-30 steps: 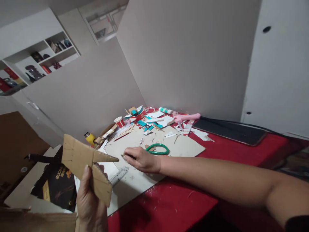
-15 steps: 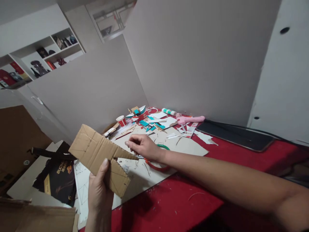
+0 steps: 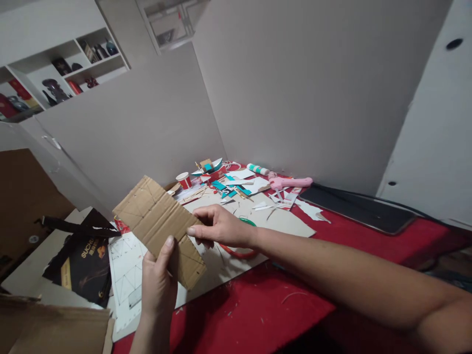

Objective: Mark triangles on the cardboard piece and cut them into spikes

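A flat piece of brown corrugated cardboard (image 3: 158,216) with pencil lines and a slit in its right edge is held tilted above the table. My left hand (image 3: 160,275) grips its lower edge, thumb on the face and fingers hidden behind. At the slit, my right hand (image 3: 217,226) pinches the cardboard between thumb and fingers. Beneath and behind the right hand lie scissors with a green and orange-red handle (image 3: 246,222), their blades hidden. A white sheet with drawn triangles (image 3: 127,270) lies to the left of my left wrist.
Paper scraps (image 3: 254,186), a red-and-white paper cup (image 3: 183,181), a pink glue gun (image 3: 289,183) and a green-and-white tube (image 3: 258,169) crowd the table's back. A dark flat panel (image 3: 357,211) lies right. Torn black packaging (image 3: 86,265) and a cardboard box (image 3: 55,329) stand left.
My right hand has moved from above the cardboard's narrow pointed strip to pinch the cardboard at the slit. The cardboard and my left hand have shifted slightly right.
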A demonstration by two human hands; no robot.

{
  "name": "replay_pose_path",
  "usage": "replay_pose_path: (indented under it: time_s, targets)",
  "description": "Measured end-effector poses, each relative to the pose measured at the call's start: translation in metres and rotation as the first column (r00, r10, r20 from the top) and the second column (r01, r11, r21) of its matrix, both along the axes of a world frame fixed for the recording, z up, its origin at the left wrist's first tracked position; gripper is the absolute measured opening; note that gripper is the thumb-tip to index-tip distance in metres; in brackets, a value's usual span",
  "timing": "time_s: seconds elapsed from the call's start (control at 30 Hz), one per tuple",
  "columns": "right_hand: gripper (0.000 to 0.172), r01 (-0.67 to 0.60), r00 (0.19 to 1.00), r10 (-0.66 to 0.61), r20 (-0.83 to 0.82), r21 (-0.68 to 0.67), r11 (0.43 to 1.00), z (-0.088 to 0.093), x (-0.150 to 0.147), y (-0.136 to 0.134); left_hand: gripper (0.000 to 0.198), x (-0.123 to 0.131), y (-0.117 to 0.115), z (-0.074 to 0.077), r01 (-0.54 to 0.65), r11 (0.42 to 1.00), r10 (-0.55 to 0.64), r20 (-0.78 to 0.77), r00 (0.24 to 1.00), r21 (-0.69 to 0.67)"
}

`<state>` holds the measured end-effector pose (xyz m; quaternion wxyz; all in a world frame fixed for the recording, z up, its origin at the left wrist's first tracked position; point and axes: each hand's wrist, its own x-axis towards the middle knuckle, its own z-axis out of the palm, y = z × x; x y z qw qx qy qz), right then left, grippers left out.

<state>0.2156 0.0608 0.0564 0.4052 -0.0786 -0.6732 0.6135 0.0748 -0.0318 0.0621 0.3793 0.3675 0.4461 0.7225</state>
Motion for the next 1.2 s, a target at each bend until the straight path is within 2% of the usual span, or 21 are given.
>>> replay_pose_path:
  time_s: [0.13, 0.33, 0.47, 0.57, 0.63, 0.7, 0.77, 0.83, 0.93, 1.0, 1.2]
  targets:
    - [0.029, 0.098, 0.994, -0.097, -0.054, 0.013, 0.995, 0.002, 0.003, 0.007, 0.029, -0.013, 0.002, -0.001, 0.119, 0.991, -0.121, -0.023, 0.992, -0.052]
    - [0.036, 0.162, 0.987, -0.161, -0.026, 0.072, 0.984, 0.003, 0.003, 0.009, 0.03, -0.028, 0.001, -0.003, 0.231, 0.957, -0.263, -0.191, 0.946, -0.175]
    - [0.039, 0.221, 0.971, -0.231, 0.057, 0.143, 0.965, 0.001, -0.004, 0.01, 0.034, -0.031, 0.003, -0.006, 0.266, 0.944, -0.302, -0.19, 0.934, -0.194]
    - [0.042, 0.281, 0.929, -0.326, 0.177, 0.235, 0.93, -0.002, -0.002, 0.016, 0.037, -0.034, 0.007, -0.008, 0.241, 0.957, -0.268, -0.178, 0.947, -0.161]
    - [0.042, 0.296, 0.87, -0.398, 0.29, 0.338, 0.893, -0.008, 0.007, 0.022, 0.04, -0.037, 0.01, -0.008, 0.205, 0.97, -0.226, -0.166, 0.96, -0.133]
    - [0.027, 0.264, 0.778, -0.478, 0.407, 0.48, 0.837, -0.017, 0.019, 0.024, 0.042, -0.041, 0.012, -0.009, 0.173, 0.979, -0.189, -0.151, 0.97, -0.109]
    - [0.015, 0.188, 0.661, -0.554, 0.505, 0.604, 0.775, -0.028, 0.031, 0.023, 0.044, -0.043, 0.013, -0.008, 0.151, 0.985, -0.162, -0.136, 0.977, -0.088]
    - [0.016, 0.085, 0.552, -0.599, 0.58, 0.676, 0.732, -0.04, 0.041, 0.018, 0.045, -0.044, 0.012, -0.008, 0.137, 0.988, -0.145, -0.124, 0.982, -0.069]
    - [0.026, -0.033, 0.428, -0.65, 0.628, 0.729, 0.683, -0.05, 0.045, 0.012, 0.044, -0.045, 0.012, -0.008, 0.125, 0.991, -0.13, -0.112, 0.985, -0.049]
    - [0.033, -0.086, 0.375, -0.666, 0.645, 0.74, 0.667, -0.051, 0.043, 0.011, 0.042, -0.046, 0.012, -0.008, 0.121, 0.992, -0.125, -0.109, 0.986, -0.041]
    - [0.032, -0.164, 0.302, -0.677, 0.671, 0.736, 0.657, -0.045, 0.038, 0.014, 0.04, -0.049, 0.01, -0.007, 0.118, 0.993, -0.118, -0.106, 0.987, -0.009]
